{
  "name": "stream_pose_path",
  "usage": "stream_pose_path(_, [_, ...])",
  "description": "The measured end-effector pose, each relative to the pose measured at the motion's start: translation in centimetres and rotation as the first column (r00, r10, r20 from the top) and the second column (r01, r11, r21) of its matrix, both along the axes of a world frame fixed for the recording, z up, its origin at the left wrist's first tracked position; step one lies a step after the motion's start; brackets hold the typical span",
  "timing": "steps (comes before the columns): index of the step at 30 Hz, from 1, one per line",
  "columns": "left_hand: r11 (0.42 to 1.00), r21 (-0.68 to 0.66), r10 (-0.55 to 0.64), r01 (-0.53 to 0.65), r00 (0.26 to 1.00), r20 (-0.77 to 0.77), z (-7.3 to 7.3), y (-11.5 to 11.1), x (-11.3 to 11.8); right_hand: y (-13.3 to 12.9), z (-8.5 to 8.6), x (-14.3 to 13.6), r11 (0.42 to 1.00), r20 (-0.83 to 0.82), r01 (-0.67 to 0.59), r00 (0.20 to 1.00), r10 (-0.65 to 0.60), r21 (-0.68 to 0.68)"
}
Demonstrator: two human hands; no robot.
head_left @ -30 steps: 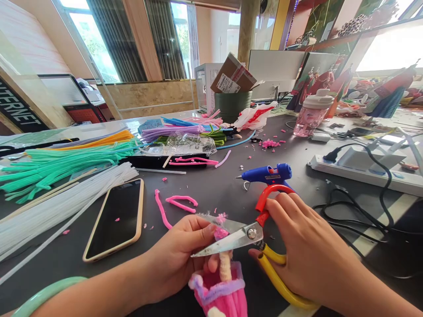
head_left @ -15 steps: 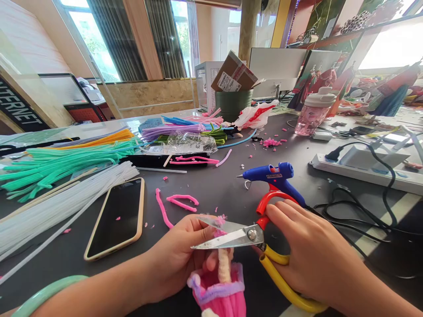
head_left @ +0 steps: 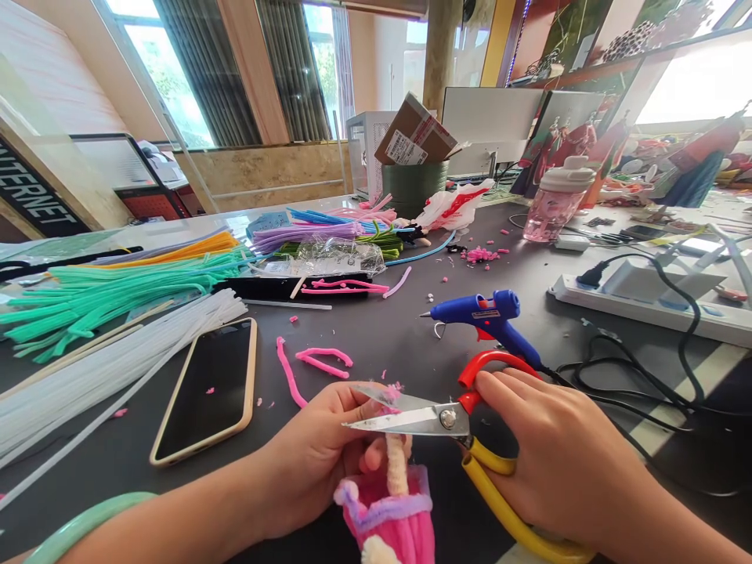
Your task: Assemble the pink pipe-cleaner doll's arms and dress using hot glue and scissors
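Head view: toward the near edge of the desk [head_left: 376, 329], the left hand [head_left: 329, 446] pinches the upright toy [head_left: 399, 513], its tip [head_left: 390, 398] between parted scissors [head_left: 447, 421] the right hand [head_left: 546, 450] grips crosswise.

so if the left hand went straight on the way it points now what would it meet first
Most likely the scissors: their parted blades lie right across the way of the left hand, though depth makes any gap hard to judge.
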State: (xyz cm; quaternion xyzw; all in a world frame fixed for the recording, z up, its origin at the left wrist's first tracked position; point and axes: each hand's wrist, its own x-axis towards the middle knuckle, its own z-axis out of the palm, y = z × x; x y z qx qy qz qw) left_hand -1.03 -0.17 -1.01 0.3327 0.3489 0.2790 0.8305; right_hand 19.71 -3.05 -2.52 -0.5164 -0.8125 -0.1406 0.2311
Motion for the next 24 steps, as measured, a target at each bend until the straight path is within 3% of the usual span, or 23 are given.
stream_pose_path(10, [0.998, -0.022, 0.059, -0.060, 0.997, -0.045, 0.22, -0.19, 0.36, -0.04, 0.31, 0.39, 0.991, -0.072, -0.045, 0.997, 0.036, -0.129])
stream_pose_path(19, [0.999, 0.028, 0.041, -0.043, 0.996, 0.082, 0.21, -0.16, 0.17, 0.09, -0.13, 0.44, 0.953, -0.112, 0.012, 0.993, -0.048, -0.303])
stream_pose_path(24, [0.994, 0.110, 0.027, -0.028, 1.000, 0.010, -0.14, -0.06, 0.11, -0.09, -0.02, 0.19, 0.982, -0.111, 0.016, 0.993, -0.038, -0.190])
